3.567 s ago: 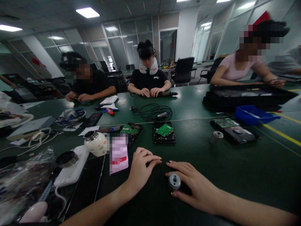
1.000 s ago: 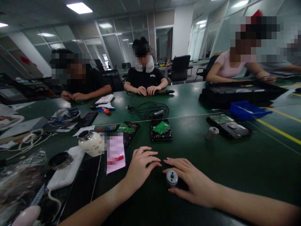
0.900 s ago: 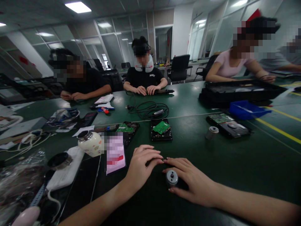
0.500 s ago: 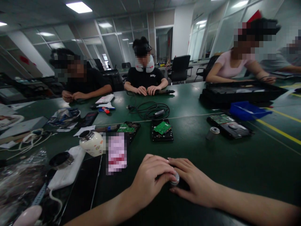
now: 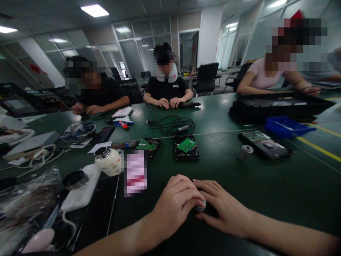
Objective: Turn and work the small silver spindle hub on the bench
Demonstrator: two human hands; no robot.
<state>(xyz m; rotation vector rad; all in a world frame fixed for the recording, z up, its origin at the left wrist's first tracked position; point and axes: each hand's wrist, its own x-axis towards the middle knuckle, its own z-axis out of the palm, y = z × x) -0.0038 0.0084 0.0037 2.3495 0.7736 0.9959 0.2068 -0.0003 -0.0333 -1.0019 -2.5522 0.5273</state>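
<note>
My left hand [image 5: 178,199] bends its fingers and thumb over a small round silvery metal piece [image 5: 201,205], pinching it from the left. My right hand [image 5: 226,206] curves around the same piece from the right, with its thumb nearer me and its fingers beyond. Most of the piece is hidden by the fingers. A small metal cylinder [image 5: 245,153] stands upright beyond my right hand. Farther ahead lies a black hard drive [image 5: 186,154] with a green circuit board [image 5: 187,145] resting on top.
At left are a cream jar [image 5: 109,163], a pink packet [image 5: 135,172], a dark tablet-like slab [image 5: 94,209] and plastic wrap [image 5: 29,202]. Another drive [image 5: 268,144], a blue bin [image 5: 286,127] and a black tray [image 5: 279,108] are at right. Coiled cable [image 5: 170,124] lies ahead; several people sit around.
The whole view has shifted slightly, moving the scene to the right. My left fingers have turned a little over the metal piece and cover more of its top. Both hands stay around it.
</note>
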